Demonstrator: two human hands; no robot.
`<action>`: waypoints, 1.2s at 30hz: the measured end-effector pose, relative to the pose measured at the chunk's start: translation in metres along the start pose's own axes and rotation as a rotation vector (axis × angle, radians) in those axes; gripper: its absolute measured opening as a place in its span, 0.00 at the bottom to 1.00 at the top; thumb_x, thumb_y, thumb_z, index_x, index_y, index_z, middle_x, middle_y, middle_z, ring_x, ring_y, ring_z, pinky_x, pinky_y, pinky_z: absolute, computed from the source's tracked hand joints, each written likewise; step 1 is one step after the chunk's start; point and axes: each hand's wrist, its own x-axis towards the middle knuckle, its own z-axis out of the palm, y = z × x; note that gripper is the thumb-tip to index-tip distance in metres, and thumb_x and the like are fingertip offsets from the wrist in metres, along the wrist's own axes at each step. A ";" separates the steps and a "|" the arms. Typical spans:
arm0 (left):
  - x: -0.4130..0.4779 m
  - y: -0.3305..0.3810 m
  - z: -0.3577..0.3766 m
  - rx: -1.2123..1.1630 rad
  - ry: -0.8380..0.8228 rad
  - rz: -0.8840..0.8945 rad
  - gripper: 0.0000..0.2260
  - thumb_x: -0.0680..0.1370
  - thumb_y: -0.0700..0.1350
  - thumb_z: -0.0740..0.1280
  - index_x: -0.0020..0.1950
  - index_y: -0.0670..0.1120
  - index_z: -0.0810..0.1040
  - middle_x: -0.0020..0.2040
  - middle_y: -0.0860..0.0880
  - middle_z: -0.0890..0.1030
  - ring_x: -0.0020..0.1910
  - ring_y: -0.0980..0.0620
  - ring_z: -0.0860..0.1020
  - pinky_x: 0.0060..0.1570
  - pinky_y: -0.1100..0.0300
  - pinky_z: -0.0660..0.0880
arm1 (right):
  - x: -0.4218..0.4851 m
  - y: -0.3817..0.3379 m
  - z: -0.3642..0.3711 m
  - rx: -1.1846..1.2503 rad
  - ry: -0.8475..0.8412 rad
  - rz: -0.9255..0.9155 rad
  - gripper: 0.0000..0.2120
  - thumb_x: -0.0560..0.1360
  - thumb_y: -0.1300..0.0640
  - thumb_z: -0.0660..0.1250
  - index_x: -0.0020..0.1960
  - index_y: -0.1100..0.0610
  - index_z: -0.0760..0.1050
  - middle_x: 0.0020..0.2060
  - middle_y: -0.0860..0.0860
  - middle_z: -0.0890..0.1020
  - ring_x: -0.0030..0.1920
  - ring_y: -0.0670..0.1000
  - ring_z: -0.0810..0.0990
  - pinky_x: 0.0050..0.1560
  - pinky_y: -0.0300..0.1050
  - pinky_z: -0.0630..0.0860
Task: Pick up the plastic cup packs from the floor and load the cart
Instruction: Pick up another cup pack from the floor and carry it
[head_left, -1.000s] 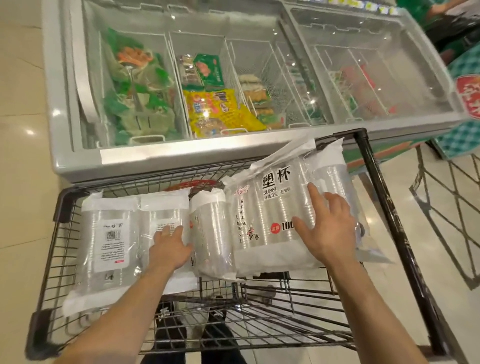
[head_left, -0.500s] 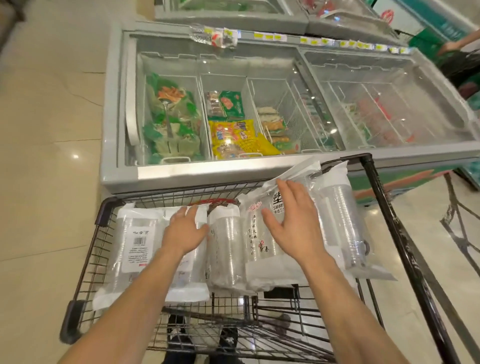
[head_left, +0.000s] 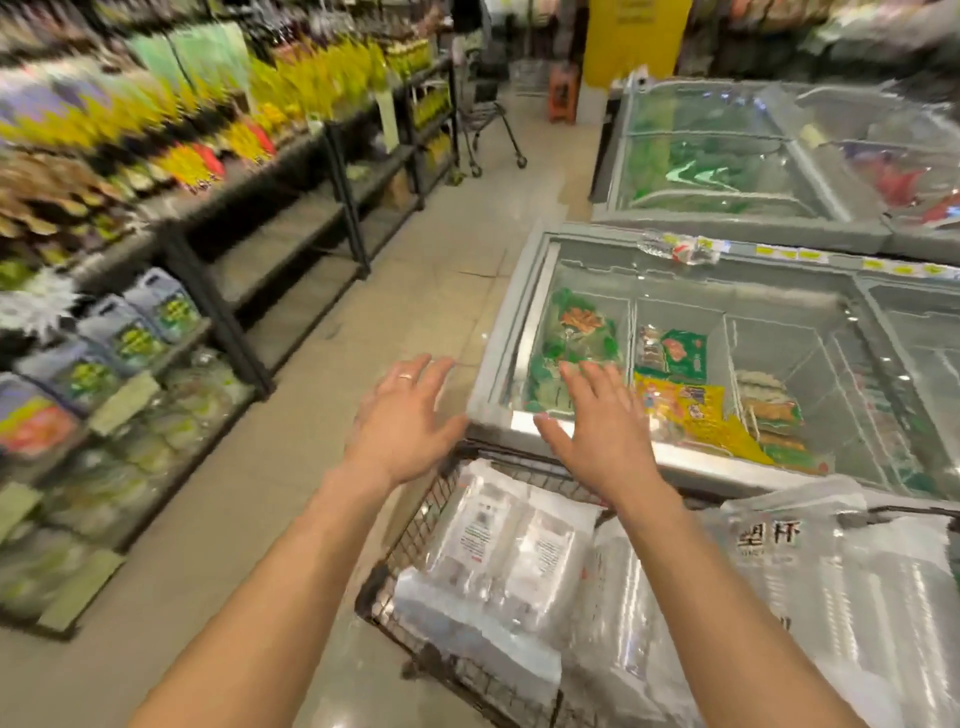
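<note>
Our left hand (head_left: 402, 421) and our right hand (head_left: 597, 431) are both up in the air in the middle of the frame. They are a little apart. The fingers are spread flat and they hold nothing. There is a ring (head_left: 406, 376) on one left finger.

Just under our hands is the front edge of the cart (head_left: 415, 530). The cup packs (head_left: 504, 556) lie in it, at the lower right of the frame. They lie flat, side by side and touching. One big pack with black writing (head_left: 831, 587) lies at the far right.

We see no pack on the floor (head_left: 322, 467) in this view.

We think the packs are light, because they are only thin plastic cups in a clear bag. The bag looks smooth and shiny, so it may slip. The cups could bend or crack if we squeeze hard. It seems best to hold a pack with two hands, one on each long side near the middle, and to press softly.

Past the cart, on the right, is a freezer (head_left: 501, 358) with a glass top. On the left of the frame are shelves (head_left: 208, 249), which look blurry.
</note>
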 end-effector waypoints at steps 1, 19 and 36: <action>-0.011 -0.015 -0.015 0.030 0.024 -0.018 0.32 0.75 0.62 0.59 0.77 0.53 0.59 0.76 0.46 0.62 0.74 0.45 0.61 0.70 0.47 0.62 | 0.001 -0.020 -0.002 -0.004 0.004 -0.042 0.33 0.78 0.40 0.58 0.78 0.50 0.54 0.77 0.54 0.58 0.78 0.56 0.49 0.76 0.56 0.48; -0.337 -0.395 -0.228 0.235 0.229 -0.525 0.35 0.70 0.65 0.53 0.74 0.53 0.66 0.73 0.49 0.68 0.71 0.46 0.66 0.67 0.49 0.66 | -0.094 -0.538 0.074 0.083 -0.072 -0.593 0.32 0.77 0.37 0.56 0.77 0.48 0.55 0.76 0.50 0.61 0.77 0.55 0.53 0.75 0.55 0.54; -0.629 -0.689 -0.306 0.322 0.267 -1.209 0.38 0.68 0.68 0.47 0.76 0.54 0.61 0.76 0.47 0.64 0.74 0.48 0.62 0.68 0.53 0.62 | -0.175 -0.958 0.261 0.113 -0.315 -1.187 0.38 0.72 0.31 0.50 0.76 0.50 0.60 0.74 0.53 0.65 0.75 0.58 0.60 0.72 0.55 0.60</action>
